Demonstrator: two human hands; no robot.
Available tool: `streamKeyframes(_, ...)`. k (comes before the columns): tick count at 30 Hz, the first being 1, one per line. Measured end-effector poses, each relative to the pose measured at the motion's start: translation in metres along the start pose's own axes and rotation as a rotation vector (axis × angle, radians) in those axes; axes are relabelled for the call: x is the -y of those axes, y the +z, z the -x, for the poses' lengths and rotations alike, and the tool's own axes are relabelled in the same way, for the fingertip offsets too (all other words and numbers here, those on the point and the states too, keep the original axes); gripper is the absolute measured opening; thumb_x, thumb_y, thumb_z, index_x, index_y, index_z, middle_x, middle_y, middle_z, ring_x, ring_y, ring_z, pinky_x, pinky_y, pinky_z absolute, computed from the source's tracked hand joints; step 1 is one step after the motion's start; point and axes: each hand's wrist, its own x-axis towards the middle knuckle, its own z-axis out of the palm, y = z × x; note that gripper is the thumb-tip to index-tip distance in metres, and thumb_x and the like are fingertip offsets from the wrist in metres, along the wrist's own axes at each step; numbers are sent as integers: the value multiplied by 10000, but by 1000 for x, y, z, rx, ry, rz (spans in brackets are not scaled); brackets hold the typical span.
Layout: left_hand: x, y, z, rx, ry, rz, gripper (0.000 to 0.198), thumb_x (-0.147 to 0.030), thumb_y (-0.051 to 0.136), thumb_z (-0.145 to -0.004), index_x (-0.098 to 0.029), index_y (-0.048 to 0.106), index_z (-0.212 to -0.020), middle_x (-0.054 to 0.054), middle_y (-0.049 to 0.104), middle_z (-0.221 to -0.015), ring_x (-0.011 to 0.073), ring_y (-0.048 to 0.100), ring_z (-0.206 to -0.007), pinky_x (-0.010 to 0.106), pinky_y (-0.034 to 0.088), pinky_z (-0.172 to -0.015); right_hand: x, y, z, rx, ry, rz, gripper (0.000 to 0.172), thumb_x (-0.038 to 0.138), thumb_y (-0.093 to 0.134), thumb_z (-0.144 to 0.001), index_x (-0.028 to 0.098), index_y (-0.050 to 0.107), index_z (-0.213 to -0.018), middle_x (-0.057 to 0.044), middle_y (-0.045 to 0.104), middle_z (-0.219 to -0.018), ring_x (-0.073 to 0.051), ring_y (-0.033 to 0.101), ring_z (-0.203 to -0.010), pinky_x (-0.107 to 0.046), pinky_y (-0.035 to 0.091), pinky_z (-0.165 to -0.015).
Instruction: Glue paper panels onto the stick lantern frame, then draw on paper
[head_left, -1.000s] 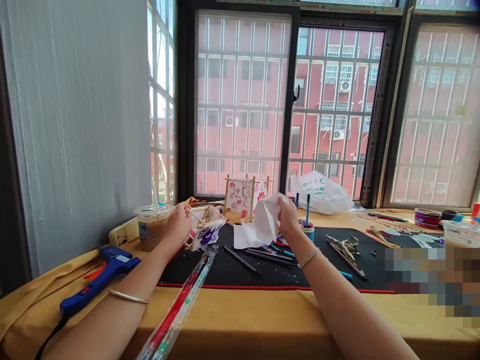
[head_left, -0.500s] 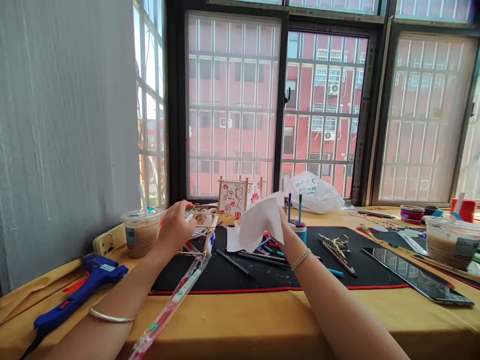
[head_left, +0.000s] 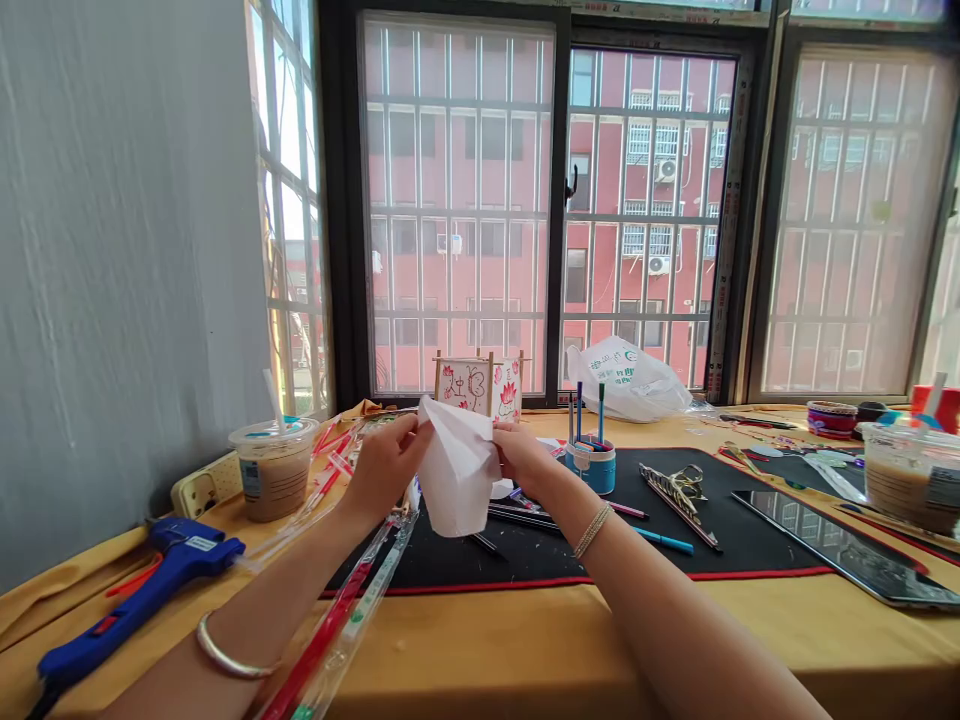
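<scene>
A white sheet of paper (head_left: pixel 457 475) hangs bent between my two hands, above the black mat (head_left: pixel 540 560). My left hand (head_left: pixel 384 462) pinches its left edge, and my right hand (head_left: pixel 523 455) grips the right edge. Just behind the paper stands a small lantern (head_left: pixel 465 382) with wooden sticks and red drawings on its panels. Under my left wrist lie clear plastic strips (head_left: pixel 352 610) with red and green bits. Pens (head_left: pixel 525 515) lie on the mat, partly hidden by the paper and my right hand.
At the left are a blue glue gun (head_left: pixel 135 590), a lidded drink cup (head_left: pixel 274 470) and a power strip (head_left: pixel 206 490). To the right are a blue pen holder (head_left: pixel 592 468), a gold clip (head_left: pixel 682 485), a tablet (head_left: pixel 840 545) and another cup (head_left: pixel 911 480). A plastic bag (head_left: pixel 630 385) sits by the window.
My left hand has moved right, from the wooden stick frame to the paper's left edge. The paper, in my right hand, has shifted left and now hangs between both hands.
</scene>
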Motion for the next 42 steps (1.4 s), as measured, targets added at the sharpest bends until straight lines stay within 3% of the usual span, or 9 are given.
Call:
streamKeyframes(4,16,-6,-5,-75,-157,-13,347,-458,386,-798,-176,538,-664,-18,501,-549,137,439,-518,244,290,-463,6,-1,11,54,112,-8,229,169,580,-694,175,533,-918,-13,648,-726,-113,571,-564,-253,453,-555)
streamKeyframes(11,25,-8,-9,54,-178,-91,445,-519,323,-800,-174,571,-667,50,595,-580,204,557,-554,286,366,-503,-2,6,20,215,65,185,476,327,726,-640,216,459,-1019,-59,622,-1005,-173,588,-872,-308,448,-728)
streamKeyframes(15,14,-18,-4,62,-38,-282,351,-476,406,-803,-192,602,-741,53,621,-616,233,578,-642,306,364,-595,-6,14,25,246,-71,260,568,250,763,-564,207,472,-1050,-77,574,-1089,-197,553,-953,-348,430,-824)
streamKeyframes(19,9,-23,-1,165,233,-446,380,-441,366,-860,-194,655,-850,84,710,-780,241,637,-724,316,401,-670,-9,21,24,117,-366,377,800,307,778,-537,221,390,-1231,-92,504,-1228,-225,460,-1123,-375,357,-942)
streamKeyframes(24,9,-21,0,243,94,-134,401,-519,431,-846,-196,645,-949,34,698,-794,190,617,-682,259,413,-585,-7,13,12,-41,-429,423,170,345,586,-710,175,580,-720,1,563,-709,-174,518,-755,-294,384,-693)
streamKeyframes(29,9,-18,-3,481,-106,269,456,-579,590,-716,-161,674,-877,39,674,-771,191,599,-683,240,430,-527,7,0,12,-38,-383,137,271,433,620,-692,166,592,-725,12,548,-673,-132,495,-655,-246,375,-602)
streamKeyframes(34,15,-13,-5,238,-214,513,510,-587,645,-651,-160,674,-929,73,693,-866,217,608,-775,259,473,-597,-4,2,16,150,-245,-4,694,380,745,-617,214,441,-1219,-56,629,-1004,-174,588,-872,-278,458,-749)
streamKeyframes(37,18,-11,-4,183,-227,520,481,-533,659,-647,-159,671,-950,83,696,-891,225,610,-791,273,482,-614,-15,8,17,297,-205,90,870,303,789,-576,227,348,-1322,-67,626,-1070,-184,592,-920,-293,465,-785)
streamKeyframes(42,16,-11,-2,189,-215,554,388,-436,683,-630,-161,692,-904,87,700,-890,226,621,-793,300,494,-668,-14,14,16,216,-284,85,510,255,679,-662,216,551,-1154,-14,665,-853,-141,581,-729,-262,457,-679)
